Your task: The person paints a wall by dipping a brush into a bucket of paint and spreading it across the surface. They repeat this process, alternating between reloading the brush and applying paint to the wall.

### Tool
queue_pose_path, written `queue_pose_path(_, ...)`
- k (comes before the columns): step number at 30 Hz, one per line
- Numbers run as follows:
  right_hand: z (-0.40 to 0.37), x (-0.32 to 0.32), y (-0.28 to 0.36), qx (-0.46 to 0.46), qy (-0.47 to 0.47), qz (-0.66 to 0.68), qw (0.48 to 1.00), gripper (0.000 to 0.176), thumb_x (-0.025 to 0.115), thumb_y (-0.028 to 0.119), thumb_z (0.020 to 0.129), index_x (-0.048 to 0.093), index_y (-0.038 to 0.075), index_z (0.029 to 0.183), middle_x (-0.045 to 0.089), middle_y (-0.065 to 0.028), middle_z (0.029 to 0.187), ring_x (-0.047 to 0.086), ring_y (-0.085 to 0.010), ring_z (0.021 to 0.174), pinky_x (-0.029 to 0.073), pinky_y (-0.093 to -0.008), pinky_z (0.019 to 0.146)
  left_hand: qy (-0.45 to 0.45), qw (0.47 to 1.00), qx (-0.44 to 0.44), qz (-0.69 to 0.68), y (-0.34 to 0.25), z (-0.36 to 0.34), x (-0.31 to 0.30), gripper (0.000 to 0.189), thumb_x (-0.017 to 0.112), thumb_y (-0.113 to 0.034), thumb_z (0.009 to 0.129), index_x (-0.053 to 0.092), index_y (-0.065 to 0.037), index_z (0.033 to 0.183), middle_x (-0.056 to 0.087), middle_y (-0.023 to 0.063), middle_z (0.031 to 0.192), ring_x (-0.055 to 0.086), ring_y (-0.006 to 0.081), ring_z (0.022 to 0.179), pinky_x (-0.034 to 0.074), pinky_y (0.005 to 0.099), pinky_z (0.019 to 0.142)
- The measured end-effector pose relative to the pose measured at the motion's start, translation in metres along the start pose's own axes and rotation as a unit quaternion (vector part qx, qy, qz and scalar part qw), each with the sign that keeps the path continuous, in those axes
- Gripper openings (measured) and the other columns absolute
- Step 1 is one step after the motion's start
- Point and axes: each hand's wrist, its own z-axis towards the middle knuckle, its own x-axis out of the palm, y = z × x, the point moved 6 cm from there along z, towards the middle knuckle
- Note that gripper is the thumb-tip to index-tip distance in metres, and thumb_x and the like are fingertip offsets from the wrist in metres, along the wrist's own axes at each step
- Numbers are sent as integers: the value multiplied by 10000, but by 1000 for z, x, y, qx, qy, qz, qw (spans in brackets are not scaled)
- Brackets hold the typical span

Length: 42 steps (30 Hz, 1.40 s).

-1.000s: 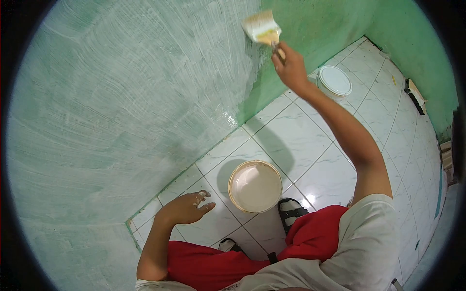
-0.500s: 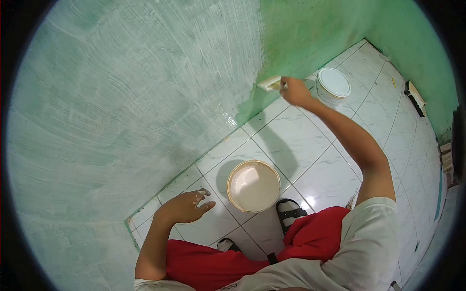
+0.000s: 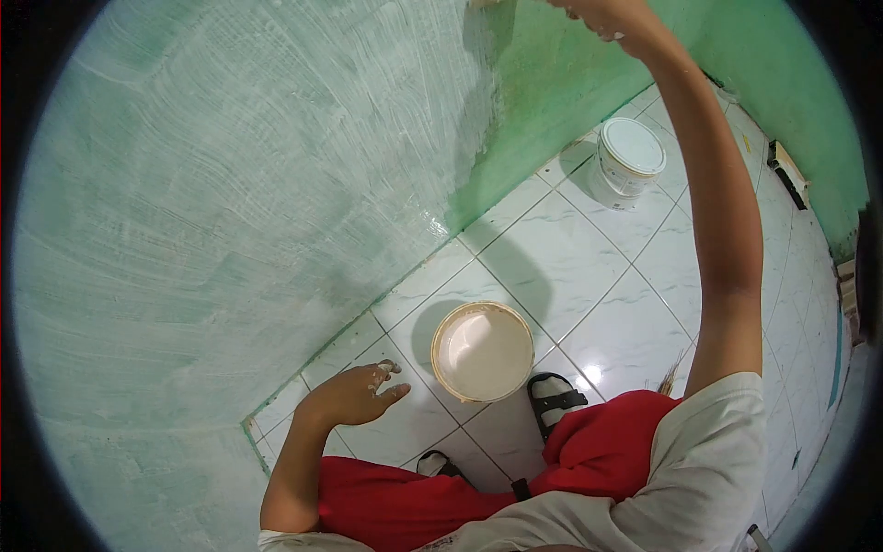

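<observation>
At the top edge of the head view, my right hand (image 3: 607, 17) is closed around a paintbrush (image 3: 484, 4); most of the brush is cut off by the frame. The brush end is beside the wall (image 3: 303, 138), where streaky white paint meets bare green. My left hand (image 3: 354, 394) hangs over the floor with thumb and fingers apart, holding nothing, its fingertips smeared white. Close to its right stands an open bucket (image 3: 483, 354) of whitish paint, upright on the tiles and untouched by either hand.
A lidded white bucket (image 3: 625, 166) stands near the green wall. My sandalled foot (image 3: 555, 403) is just beside the paint bucket. Bristles (image 3: 671, 373) show by my right knee. A pale block with a dark edge (image 3: 788, 175) leans at the far right wall.
My right hand has swung upward with the paintbrush, from low on the wall to the top edge of the view. My left hand stays in nearly the same place.
</observation>
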Motion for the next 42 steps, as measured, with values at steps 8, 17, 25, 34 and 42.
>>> queue_pose_path(8, 1, 47, -49, -175, -182, 120, 960, 261, 687, 211, 906, 637, 11, 1067, 582, -55, 703, 482, -139, 584, 395, -298, 520, -7, 1000, -2, -9, -1, -3, -3, 592, 533, -466, 1017, 532, 9, 1369, 647, 229, 1268, 637, 346, 1162, 500, 389, 993)
queue_pose_path(17, -91, 247, -180, -226, -66, 144, 961, 160, 651, 93, 889, 572, 12, 1003, 631, -229, 900, 627, -440, 804, 509, -422, 704, 9, 1000, -3, -9, -2, 0, -3, 644, 488, -509, 1016, 528, 27, 1372, 614, 261, 1312, 603, 379, 1217, 465, 403, 1042)
queue_pose_path(25, -147, 282, -254, -92, 112, 20, 989, 255, 645, 92, 882, 533, 39, 1104, 664, -237, 932, 652, -429, 894, 512, -512, 773, 12, 1000, -6, -11, 1, 3, -2, 645, 488, -509, 1015, 527, 25, 1375, 614, 260, 1311, 601, 384, 1218, 466, 406, 1043)
queue_pose_path(34, -84, 305, -234, -12, 206, -110, 972, 276, 669, 167, 766, 695, 19, 998, 708, -247, 961, 688, -421, 941, 536, -475, 840, 2, 1000, -6, -2, 3, -2, -4, 649, 484, -507, 1017, 524, 32, 1377, 609, 250, 1327, 603, 379, 1215, 462, 403, 1048)
queue_pose_path(42, -10, 230, -147, -130, 171, -109, 970, 283, 771, 181, 746, 738, -13, 950, 678, -198, 705, 680, -307, 642, 525, -392, 633, -19, 999, 34, 3, 10, 2, 1, 573, 531, -456, 1021, 555, 19, 1342, 639, 228, 1271, 628, 337, 1170, 502, 385, 988)
